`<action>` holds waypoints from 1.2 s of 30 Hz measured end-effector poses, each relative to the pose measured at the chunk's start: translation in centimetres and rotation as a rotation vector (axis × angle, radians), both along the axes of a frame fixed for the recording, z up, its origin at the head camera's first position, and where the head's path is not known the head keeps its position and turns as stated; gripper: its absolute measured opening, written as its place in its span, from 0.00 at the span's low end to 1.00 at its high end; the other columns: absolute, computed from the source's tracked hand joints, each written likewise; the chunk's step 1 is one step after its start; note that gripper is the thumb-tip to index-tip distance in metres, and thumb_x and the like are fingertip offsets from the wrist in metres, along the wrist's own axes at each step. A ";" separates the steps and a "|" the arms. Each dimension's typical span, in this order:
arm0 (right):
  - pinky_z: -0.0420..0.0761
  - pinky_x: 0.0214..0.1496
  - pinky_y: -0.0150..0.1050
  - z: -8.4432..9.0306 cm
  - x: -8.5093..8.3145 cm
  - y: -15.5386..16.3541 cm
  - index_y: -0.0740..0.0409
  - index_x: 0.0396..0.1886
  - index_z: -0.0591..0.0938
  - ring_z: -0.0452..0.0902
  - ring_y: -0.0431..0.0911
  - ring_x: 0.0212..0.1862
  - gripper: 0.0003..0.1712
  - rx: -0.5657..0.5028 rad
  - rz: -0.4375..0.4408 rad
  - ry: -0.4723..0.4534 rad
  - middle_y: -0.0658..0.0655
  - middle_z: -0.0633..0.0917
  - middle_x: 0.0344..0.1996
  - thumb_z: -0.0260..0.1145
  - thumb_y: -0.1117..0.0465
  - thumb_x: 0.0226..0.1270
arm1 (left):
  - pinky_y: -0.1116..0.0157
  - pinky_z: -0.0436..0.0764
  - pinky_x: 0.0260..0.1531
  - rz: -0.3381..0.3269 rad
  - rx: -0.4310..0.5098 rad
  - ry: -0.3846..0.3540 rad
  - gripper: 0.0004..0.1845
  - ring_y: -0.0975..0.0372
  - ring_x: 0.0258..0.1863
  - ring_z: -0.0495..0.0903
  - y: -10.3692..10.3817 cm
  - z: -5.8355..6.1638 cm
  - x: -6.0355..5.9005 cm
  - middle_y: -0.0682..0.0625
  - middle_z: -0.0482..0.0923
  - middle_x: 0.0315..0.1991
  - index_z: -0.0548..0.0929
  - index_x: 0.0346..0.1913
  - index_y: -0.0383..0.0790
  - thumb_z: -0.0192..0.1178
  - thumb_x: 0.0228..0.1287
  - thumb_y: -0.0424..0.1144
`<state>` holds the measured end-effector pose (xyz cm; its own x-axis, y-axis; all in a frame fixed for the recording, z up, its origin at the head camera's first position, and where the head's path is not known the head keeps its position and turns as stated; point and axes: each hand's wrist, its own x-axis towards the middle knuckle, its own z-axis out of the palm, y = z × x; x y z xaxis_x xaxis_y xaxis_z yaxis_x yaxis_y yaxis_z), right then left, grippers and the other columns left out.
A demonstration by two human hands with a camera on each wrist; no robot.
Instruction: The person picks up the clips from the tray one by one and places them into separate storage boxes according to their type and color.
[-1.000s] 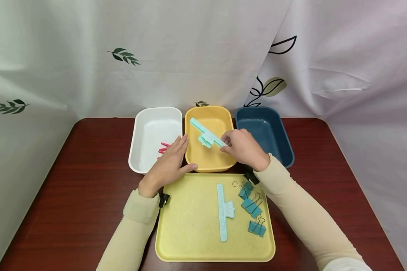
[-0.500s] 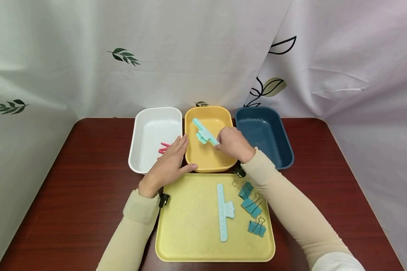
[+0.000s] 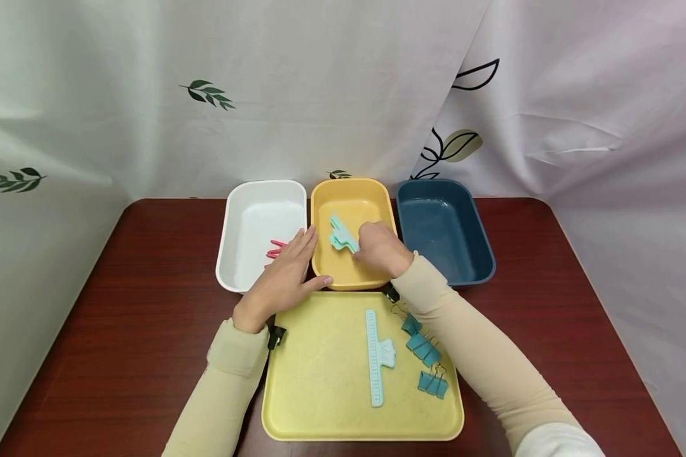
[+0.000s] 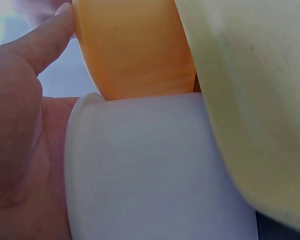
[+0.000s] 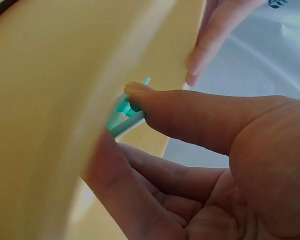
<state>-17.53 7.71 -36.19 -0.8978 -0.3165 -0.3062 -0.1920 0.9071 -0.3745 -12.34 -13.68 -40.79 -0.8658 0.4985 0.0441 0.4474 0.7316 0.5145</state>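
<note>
Mint clip [image 3: 345, 237] pinched by right hand [image 3: 380, 249] over yellow bin [image 3: 371, 204], left hand [image 3: 286, 271] straight-fingered on white bin [image 3: 244, 247], second clip [image 3: 374, 360] on tray [image 3: 314, 381]

One high, two close
Head looks forward-down toward the far edge of the tabletop [image 3: 148, 304]; wrist cameras face the hands [image 3: 286, 271] [image 3: 380, 249] closely; head and left wrist share the white bin [image 3: 257, 222]

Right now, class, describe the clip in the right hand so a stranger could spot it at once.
On the dark red table, find the middle yellow bin. There, the right hand pinches a long mint clip. Unlike the similar clip lying on the tray, this one is held.
</note>
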 end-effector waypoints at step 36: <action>0.72 0.26 0.34 -2.7 0.9 -2.6 0.61 0.27 0.81 0.74 0.46 0.22 0.14 0.012 0.042 -0.102 0.54 0.75 0.16 0.75 0.57 0.64 | 0.51 0.48 0.76 -0.004 -0.006 0.009 0.49 0.48 0.80 0.41 0.0 -0.1 -0.2 0.40 0.42 0.81 0.50 0.79 0.29 0.61 0.70 0.57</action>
<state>-16.61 5.15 -38.86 -0.8478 -0.3488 -0.3994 -0.1911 0.9035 -0.3835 -12.54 -13.69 -40.92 -0.8634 0.5022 0.0493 0.4550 0.7326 0.5062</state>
